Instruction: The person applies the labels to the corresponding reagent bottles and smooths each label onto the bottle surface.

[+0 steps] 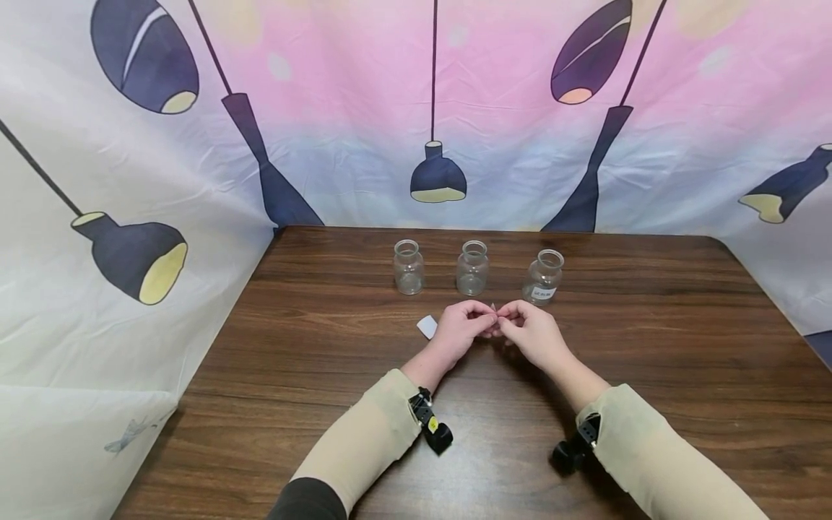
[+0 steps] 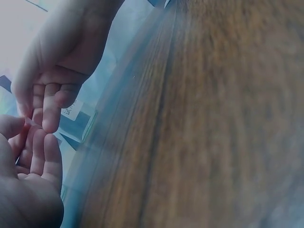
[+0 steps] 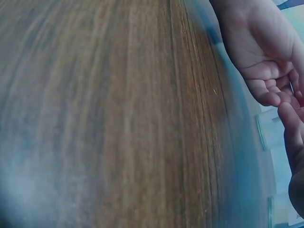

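My left hand (image 1: pixel 458 328) and right hand (image 1: pixel 533 332) meet fingertip to fingertip above the table, in front of the jars. Between them they pinch a small pale piece (image 2: pixel 31 122), thin and mostly hidden by the fingers; I cannot tell its kind. A white slip of paper (image 1: pixel 427 326) lies on the table just left of my left hand. Behind the right hand stands a clear glass jar (image 1: pixel 544 274) bearing a white label (image 1: pixel 543 293) with printed characters. Two more glass jars, a middle one (image 1: pixel 472 274) and a left one (image 1: pixel 409 274), show no label.
The dark wood-grain table (image 1: pixel 312 347) reaches back to a hanging cloth (image 1: pixel 364 166) printed with lamps. Cloth also hangs along the left and right sides. The three jars stand in a row near the table's back edge.
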